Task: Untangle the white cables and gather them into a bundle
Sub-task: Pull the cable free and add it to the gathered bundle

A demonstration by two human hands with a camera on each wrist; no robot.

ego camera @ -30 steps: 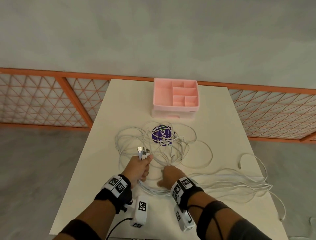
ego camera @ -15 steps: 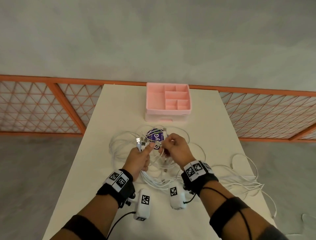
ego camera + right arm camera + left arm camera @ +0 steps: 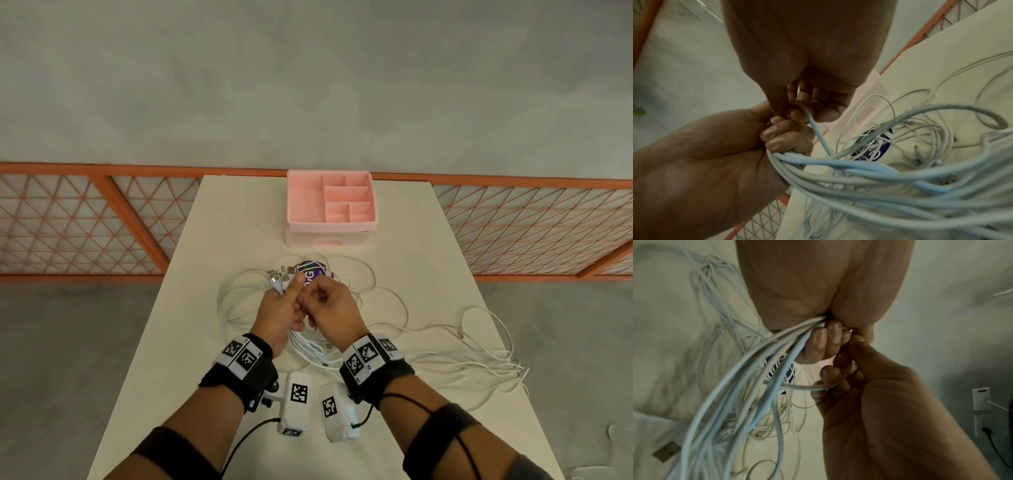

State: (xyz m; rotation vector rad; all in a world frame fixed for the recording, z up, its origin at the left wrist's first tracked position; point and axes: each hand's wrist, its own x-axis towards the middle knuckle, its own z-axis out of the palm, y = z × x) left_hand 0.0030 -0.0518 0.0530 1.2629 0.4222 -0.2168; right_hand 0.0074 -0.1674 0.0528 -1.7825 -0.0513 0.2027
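Note:
Several white cables (image 3: 236, 301) lie tangled on the white table (image 3: 222, 222), with loops trailing off to the right (image 3: 479, 363). My left hand (image 3: 286, 298) is lifted above the tangle and grips a bunch of cable ends, whose USB plugs (image 3: 276, 277) stick up past the thumb. In the left wrist view the gripped bundle (image 3: 756, 368) runs down out of the curled fingers (image 3: 826, 340). My right hand (image 3: 317, 296) touches the left one and pinches a single cable (image 3: 813, 128) between thumb and fingers, also seen as a single cable (image 3: 807, 388) in the left wrist view.
A round purple disc (image 3: 310, 274) lies under the tangle just beyond my hands. A pink compartment organiser (image 3: 330, 202) stands at the table's far end. An orange lattice railing (image 3: 102, 222) runs behind the table. Loose cable hangs near the right edge (image 3: 513, 370).
My right hand has come up off the table near the front with one cable and joined the left hand. The left hand has kept its grip on the plug ends.

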